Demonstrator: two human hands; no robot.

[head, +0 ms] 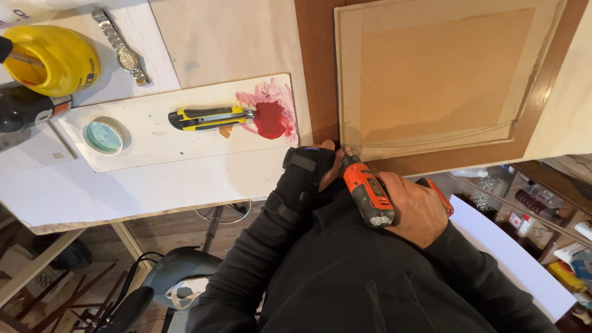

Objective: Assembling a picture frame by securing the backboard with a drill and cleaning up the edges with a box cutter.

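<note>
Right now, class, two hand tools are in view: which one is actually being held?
The orange power screwdriver, gripped in the right hand with its tip at the wooden frame. The yellow-and-black utility knife lies untouched on the white board.

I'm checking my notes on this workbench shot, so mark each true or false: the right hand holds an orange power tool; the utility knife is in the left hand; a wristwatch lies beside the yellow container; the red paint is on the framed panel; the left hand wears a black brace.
1. The right hand holds an orange power tool. True.
2. The utility knife is in the left hand. False: it lies on the white board, apart from both hands.
3. A wristwatch lies beside the yellow container. True.
4. The red paint is on the framed panel. False: it is on the white board.
5. The left hand wears a black brace. True.
</note>
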